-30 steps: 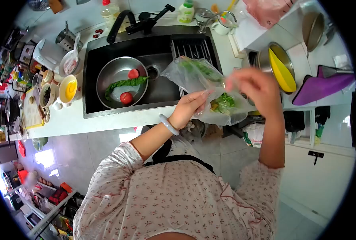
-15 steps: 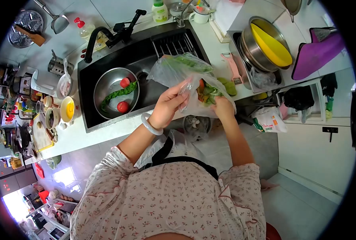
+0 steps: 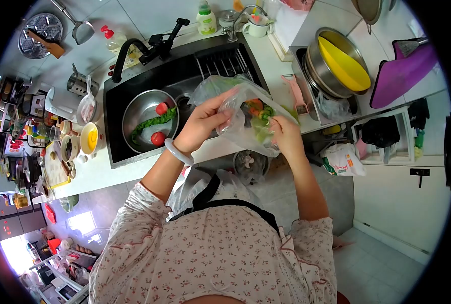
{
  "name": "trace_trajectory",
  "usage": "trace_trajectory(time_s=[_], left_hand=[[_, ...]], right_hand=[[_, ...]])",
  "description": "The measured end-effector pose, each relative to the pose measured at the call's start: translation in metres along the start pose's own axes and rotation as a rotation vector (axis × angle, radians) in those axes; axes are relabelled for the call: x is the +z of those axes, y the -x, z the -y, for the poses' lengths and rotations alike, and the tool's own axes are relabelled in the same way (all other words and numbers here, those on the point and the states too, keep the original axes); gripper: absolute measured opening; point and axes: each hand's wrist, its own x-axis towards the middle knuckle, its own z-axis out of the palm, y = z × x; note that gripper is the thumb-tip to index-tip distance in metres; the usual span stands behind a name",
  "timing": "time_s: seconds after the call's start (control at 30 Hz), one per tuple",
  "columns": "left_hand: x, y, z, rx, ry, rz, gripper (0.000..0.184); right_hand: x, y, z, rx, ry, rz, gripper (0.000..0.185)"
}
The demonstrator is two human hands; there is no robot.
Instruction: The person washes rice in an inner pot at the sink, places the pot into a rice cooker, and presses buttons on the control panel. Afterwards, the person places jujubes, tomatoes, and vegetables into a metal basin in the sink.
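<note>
A clear plastic bag (image 3: 240, 121) is held up over the front edge of the sink, its mouth spread toward me. My left hand (image 3: 205, 124), with a white bangle on the wrist, is closed on the bag's left side, thumb pressed to the film. At the bag's right side my right hand (image 3: 287, 136) has its fingers closed on leafy greens (image 3: 264, 127) in the mouth; its fingertips are partly hidden. Something orange (image 3: 254, 105) shows deeper inside the bag. In the sink, a steel bowl (image 3: 130, 119) holds two red tomatoes (image 3: 158, 139) and a dark green vegetable (image 3: 152, 123).
A black faucet (image 3: 127, 50) arches over the black sink (image 3: 115, 96). Right of it lie a pink peeler (image 3: 295, 93) and stacked steel bowls (image 3: 314, 66) with a yellow piece. Small bowls, one with yellow contents (image 3: 90, 138), stand left. A bin (image 3: 251, 164) sits below the counter.
The bag has turned so its mouth faces me more, showing the contents. My right hand has shifted slightly right and down with the greens; my left hand moved slightly left, still gripping the bag.
</note>
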Motion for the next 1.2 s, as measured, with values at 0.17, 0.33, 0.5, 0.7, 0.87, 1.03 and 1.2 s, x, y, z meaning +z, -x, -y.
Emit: trace_trajectory(time_s=[0.17, 0.33, 0.5, 0.7, 0.87, 1.03, 1.2], left_hand=[[-0.004, -0.012, -0.008, 0.02, -0.032, -0.013, 0.047], [0.003, -0.027, -0.021, 0.066, -0.047, 0.049, 0.049], [0.017, -0.034, -0.014, 0.027, -0.138, 0.236, 0.054], [0.023, -0.038, -0.004, 0.071, -0.132, 0.237, 0.057], [0.023, -0.038, 0.005, 0.053, -0.214, 0.232, 0.059], [0.02, -0.038, 0.005, 0.062, -0.091, 0.237, 0.059], [0.011, -0.04, 0.0, 0.057, -0.013, 0.218, 0.06]], right_hand=[[-0.007, 0.002, -0.008, -0.285, 0.15, 0.029, 0.013], [-0.013, 0.006, -0.027, -0.416, 0.289, 0.453, 0.022], [-0.007, -0.014, -0.05, -0.313, 0.435, 0.068, 0.034], [0.02, -0.021, -0.063, -0.345, 0.898, -0.066, 0.038], [0.041, -0.032, -0.078, -0.456, 0.999, -0.195, 0.023], [0.035, -0.052, -0.09, -0.617, 0.983, -0.157, 0.013], [0.009, -0.056, -0.071, -0.467, 0.644, -0.12, 0.01]])
